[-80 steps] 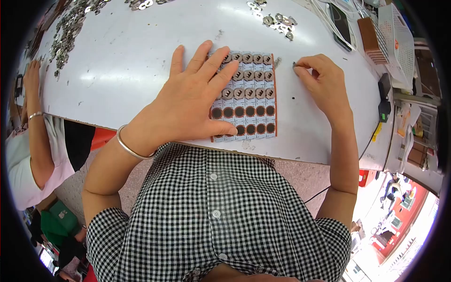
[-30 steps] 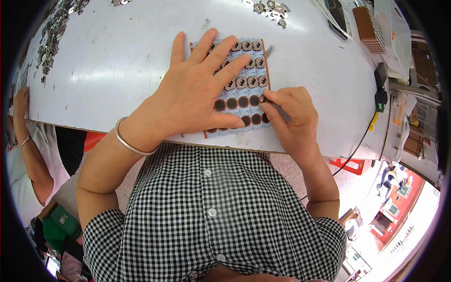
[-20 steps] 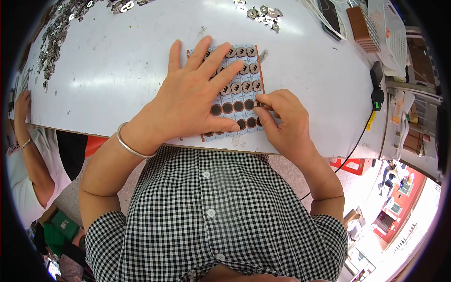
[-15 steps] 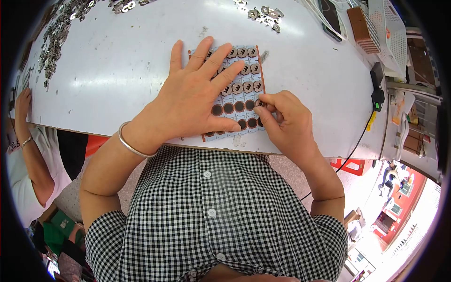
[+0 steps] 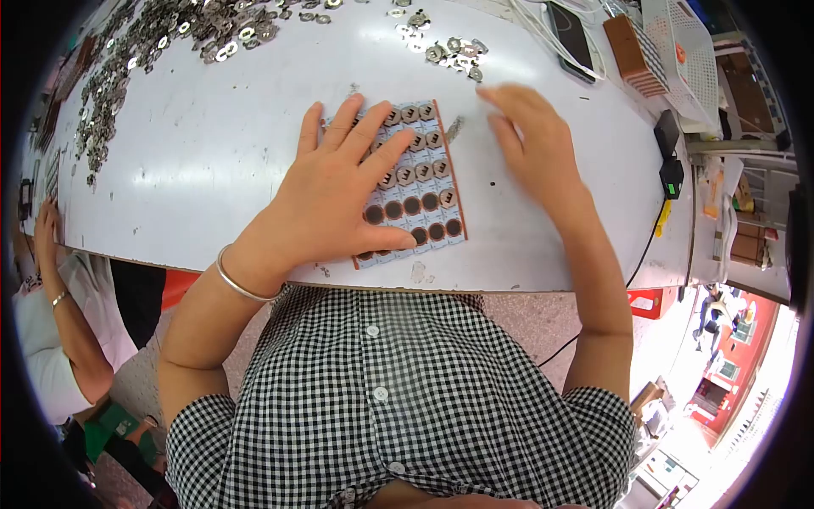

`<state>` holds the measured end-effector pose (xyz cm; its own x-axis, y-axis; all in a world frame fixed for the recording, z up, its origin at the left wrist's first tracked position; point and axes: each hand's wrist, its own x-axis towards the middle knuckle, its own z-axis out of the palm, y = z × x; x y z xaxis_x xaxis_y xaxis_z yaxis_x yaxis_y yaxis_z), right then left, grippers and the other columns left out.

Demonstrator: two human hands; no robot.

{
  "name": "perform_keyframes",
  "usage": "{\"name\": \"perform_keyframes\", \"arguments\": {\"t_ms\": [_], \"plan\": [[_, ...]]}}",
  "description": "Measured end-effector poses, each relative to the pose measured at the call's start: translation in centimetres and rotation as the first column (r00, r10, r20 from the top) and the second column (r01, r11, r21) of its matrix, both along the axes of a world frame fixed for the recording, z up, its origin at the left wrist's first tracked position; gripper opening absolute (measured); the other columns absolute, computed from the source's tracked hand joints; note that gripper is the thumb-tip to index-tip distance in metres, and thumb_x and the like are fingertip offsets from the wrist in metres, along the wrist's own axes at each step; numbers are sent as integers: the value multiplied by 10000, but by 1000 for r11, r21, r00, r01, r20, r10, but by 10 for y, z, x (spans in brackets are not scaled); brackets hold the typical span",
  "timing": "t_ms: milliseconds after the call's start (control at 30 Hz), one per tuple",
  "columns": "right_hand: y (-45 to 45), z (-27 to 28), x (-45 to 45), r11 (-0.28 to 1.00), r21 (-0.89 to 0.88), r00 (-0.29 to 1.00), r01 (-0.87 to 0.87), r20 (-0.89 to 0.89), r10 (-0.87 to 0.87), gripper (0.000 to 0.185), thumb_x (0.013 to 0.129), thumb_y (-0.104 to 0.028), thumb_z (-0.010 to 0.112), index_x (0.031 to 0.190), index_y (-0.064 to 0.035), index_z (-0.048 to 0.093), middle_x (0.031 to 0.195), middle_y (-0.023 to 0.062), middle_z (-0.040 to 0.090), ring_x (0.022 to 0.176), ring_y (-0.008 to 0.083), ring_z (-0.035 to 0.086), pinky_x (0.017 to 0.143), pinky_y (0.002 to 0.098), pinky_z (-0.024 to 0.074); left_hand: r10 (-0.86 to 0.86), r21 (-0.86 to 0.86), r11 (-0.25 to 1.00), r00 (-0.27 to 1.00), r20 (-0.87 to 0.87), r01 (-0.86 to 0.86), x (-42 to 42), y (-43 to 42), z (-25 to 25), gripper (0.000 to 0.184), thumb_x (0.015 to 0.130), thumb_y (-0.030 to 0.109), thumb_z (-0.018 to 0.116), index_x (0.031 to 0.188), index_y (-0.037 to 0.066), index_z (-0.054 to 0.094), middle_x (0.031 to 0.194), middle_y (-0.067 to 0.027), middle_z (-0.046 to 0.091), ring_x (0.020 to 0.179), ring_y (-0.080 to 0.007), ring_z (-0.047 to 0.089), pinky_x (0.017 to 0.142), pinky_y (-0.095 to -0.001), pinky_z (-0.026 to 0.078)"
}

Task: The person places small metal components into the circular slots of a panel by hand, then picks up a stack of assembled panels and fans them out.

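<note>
My left hand lies spread flat on a circuit board panel, covering much of its left side. Rows of shiny metal clips with dark marks fill the panel's upper part. Below them are dark round pads, and one metal clip sits at the right end of the upper pad row. My right hand, slightly blurred, is raised off the panel to its right. Its thumb and forefinger are apart, with nothing visible between them. Beyond its fingertips lies a small pile of loose metal clips.
A large heap of metal pieces spreads along the table's far left. At the back right are a phone, a brown box and a white basket. A co-worker's hand rests at the left table edge.
My right hand has left the panel's right edge and moved up toward the small pile. A metal clip now shows at the right end of the pad row. My left hand stays on the panel.
</note>
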<state>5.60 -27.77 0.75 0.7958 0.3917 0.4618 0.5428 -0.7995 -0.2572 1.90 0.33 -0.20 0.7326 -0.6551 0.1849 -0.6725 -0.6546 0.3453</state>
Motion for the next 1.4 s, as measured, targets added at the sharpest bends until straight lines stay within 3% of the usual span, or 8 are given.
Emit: {"name": "perform_keyframes", "arguments": {"t_ms": [100,300,400,433,500,733,1133,1400], "plan": [[-2,-7,38,999,-49,998,19,-54,-22,253,922,-69,654,1162,-91,726,1154,119,703,1042,299,663,907,367,530,-2,-15,1000,1000,-1,2,3,2,0,1047,658,712,758,1454,82,504,1566,-211,370,1466,-456,283,1186,-646,140],[-10,-16,55,1000,-8,998,31,-52,-31,197,949,-92,638,1123,-75,727,1038,83,730,923,238,687,835,319,538,-5,-47,999,1000,9,5,2,4,-1,1036,658,698,764,1446,75,510,1556,-214,378,1465,-454,283,1185,-645,150],[-7,-3,35,953,253,981,169,-133,-139,176,938,-115,643,1077,-48,728,913,74,715,779,197,663,712,290,543,-7,-50,999,1000,15,7,2,4,-3,1039,655,702,761,1445,76,511,1551,-214,383,1465,-452,283,1185,-645,153],[-10,4,30,892,391,905,226,-423,-45,176,937,-118,643,1069,-37,727,891,60,704,744,161,639,677,266,526,-6,-50,999,1000,11,6,2,4,-3,1040,653,704,761,1445,77,511,1550,-214,384,1465,-452,285,1185,-644,154],[-20,21,17,712,540,535,450,-801,270,182,934,-124,644,1053,-14,725,847,32,684,675,88,591,607,217,492,-2,-42,999,1000,11,3,3,5,-3,1043,651,706,760,1445,77,511,1548,-213,387,1463,-450,289,1185,-643,155],[8,33,-18,688,523,513,504,-822,249,175,917,-109,667,1053,-5,702,839,4,656,650,38,555,572,189,462,7,-27,1000,1000,28,-6,2,3,-5,1064,654,729,740,1460,77,495,1553,-209,386,1464,-445,288,1186,-643,157],[55,28,-54,881,389,581,269,-795,174,93,895,-58,631,949,5,672,675,-25,589,586,23,510,543,211,429,34,62,997,995,91,-39,-5,4,-10,1174,646,888,601,1500,94,461,1584,-201,346,1483,-434,254,1161,-695,131],[61,30,-68,961,226,732,157,-680,40,76,869,-34,648,937,-2,663,759,90,655,631,157,608,591,293,492,39,45,998,996,83,-43,-5,3,-11,1153,650,856,642,1502,102,454,1584,-200,344,1480,-434,258,1154,-699,143]]}}
